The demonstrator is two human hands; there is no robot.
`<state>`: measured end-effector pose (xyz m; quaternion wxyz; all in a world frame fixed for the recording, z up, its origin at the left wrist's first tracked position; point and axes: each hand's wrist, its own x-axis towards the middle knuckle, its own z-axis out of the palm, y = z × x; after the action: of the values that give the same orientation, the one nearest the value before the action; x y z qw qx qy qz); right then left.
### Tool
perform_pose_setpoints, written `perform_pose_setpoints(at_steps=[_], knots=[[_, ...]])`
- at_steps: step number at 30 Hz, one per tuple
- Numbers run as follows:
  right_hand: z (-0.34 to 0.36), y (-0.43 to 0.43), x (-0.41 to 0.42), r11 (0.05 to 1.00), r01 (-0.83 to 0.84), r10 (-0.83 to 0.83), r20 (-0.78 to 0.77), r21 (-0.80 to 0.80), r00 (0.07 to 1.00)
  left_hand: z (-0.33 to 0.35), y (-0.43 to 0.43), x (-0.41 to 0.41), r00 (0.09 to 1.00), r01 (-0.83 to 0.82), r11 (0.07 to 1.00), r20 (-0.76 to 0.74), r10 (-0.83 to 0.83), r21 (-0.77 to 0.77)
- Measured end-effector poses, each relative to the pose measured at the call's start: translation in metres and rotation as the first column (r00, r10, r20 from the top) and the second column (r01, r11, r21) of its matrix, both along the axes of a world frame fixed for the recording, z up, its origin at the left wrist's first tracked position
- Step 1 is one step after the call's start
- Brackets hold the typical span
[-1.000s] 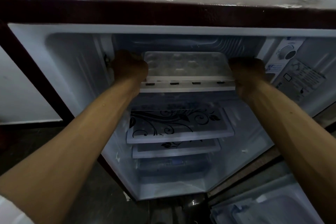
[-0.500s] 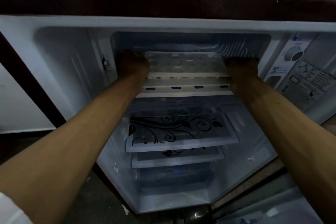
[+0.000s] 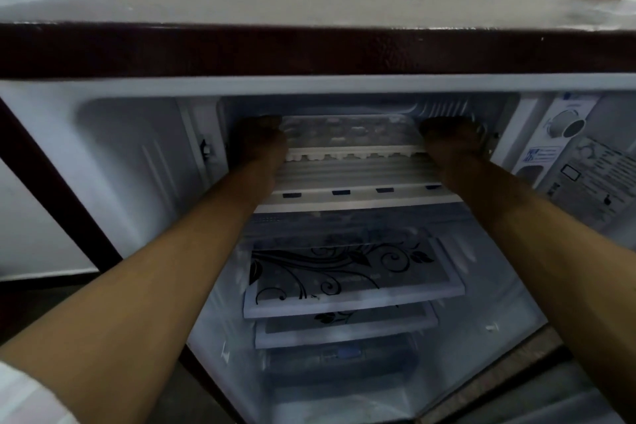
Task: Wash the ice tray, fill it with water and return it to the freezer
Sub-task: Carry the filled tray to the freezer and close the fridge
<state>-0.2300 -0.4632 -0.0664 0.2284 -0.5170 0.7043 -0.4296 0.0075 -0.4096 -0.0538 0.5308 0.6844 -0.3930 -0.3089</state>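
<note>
The fridge [image 3: 103, 155] fills the frame from my headset, door open, its dark top edge running across the upper third; below it, in the upper middle, is the freezer compartment [image 3: 361, 110], and the patterned glass shelf [image 3: 344, 272] sits lower centre; the thermostat dial [image 3: 564, 126] is at the upper right. The ice tray [image 3: 347, 138] lies in the mouth of the freezer, its cells toward me, over the ribbed freezer floor; against a second ago it has gone further in, since more of that ribbed floor now shows in front of it. My left hand [image 3: 263, 139] grips the tray's left end and my right hand [image 3: 451, 141] the right end; the fingers are curled shut on the tray's ends, though their tips are hidden in the dark. I judge this the last step, nearly done; what remains is to let go level, so the water does not slop, and shut the door.
</note>
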Motion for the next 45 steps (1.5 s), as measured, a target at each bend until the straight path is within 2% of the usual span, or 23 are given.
perform_pose_setpoints(at_steps=[4,6,8,10,13,16,20,25,29,34,39,43,45], knots=[[-0.005,0.003,0.000,0.999,0.043,-0.044,-0.062,-0.021,0.997,-0.014,0.002,0.002,0.970,0.098,0.995,0.227,-0.089,-0.031],[-0.005,0.011,0.000,0.996,0.072,-0.081,-0.176,-0.054,0.981,-0.020,0.007,0.004,0.917,0.116,0.992,0.389,-0.088,-0.048],[-0.003,0.025,0.001,0.987,0.052,-0.089,-0.250,-0.153,0.964,-0.019,0.019,0.003,0.838,0.169,0.985,0.531,-0.125,-0.034],[-0.002,0.041,0.004,0.968,-0.021,-0.058,-0.303,-0.250,0.951,-0.019,0.036,-0.003,0.722,0.243,0.970,0.666,-0.186,0.008],[-0.002,0.071,0.007,0.945,-0.163,0.069,-0.318,-0.282,0.946,-0.021,0.062,-0.012,0.572,0.287,0.951,0.777,-0.263,0.111],[-0.008,0.103,0.009,0.915,-0.321,0.188,-0.446,-0.246,0.875,-0.024,0.092,-0.022,0.472,0.305,0.928,0.813,-0.341,0.212],[-0.018,0.148,0.008,0.898,-0.401,0.239,-0.564,-0.181,0.791,-0.029,0.139,-0.039,0.356,0.306,0.933,0.887,-0.295,0.188],[-0.030,0.214,0.000,0.899,-0.438,0.322,-0.638,-0.027,0.700,-0.036,0.202,-0.060,0.331,0.268,0.939,0.894,-0.301,0.216],[-0.040,0.275,-0.014,0.880,-0.451,0.432,-0.644,0.148,0.632,-0.041,0.258,-0.077,0.320,0.234,0.916,0.864,-0.389,0.326],[-0.048,0.352,-0.032,0.855,-0.454,0.502,-0.621,0.251,0.602,-0.043,0.331,-0.103,0.313,0.222,0.901,0.848,-0.427,0.372],[-0.055,0.413,-0.049,0.850,-0.444,0.517,-0.608,0.282,0.603,-0.047,0.384,-0.134,0.320,0.294,0.887,0.838,-0.443,0.356],[-0.061,0.472,-0.072,0.870,-0.414,0.488,-0.579,0.266,0.653,-0.054,0.427,-0.164,0.280,0.417,0.837,0.827,-0.488,0.353],[-0.067,0.499,-0.084,0.891,-0.365,0.453,-0.572,0.270,0.683,-0.058,0.444,-0.176,0.227,0.481,0.792,0.820,-0.525,0.375]])
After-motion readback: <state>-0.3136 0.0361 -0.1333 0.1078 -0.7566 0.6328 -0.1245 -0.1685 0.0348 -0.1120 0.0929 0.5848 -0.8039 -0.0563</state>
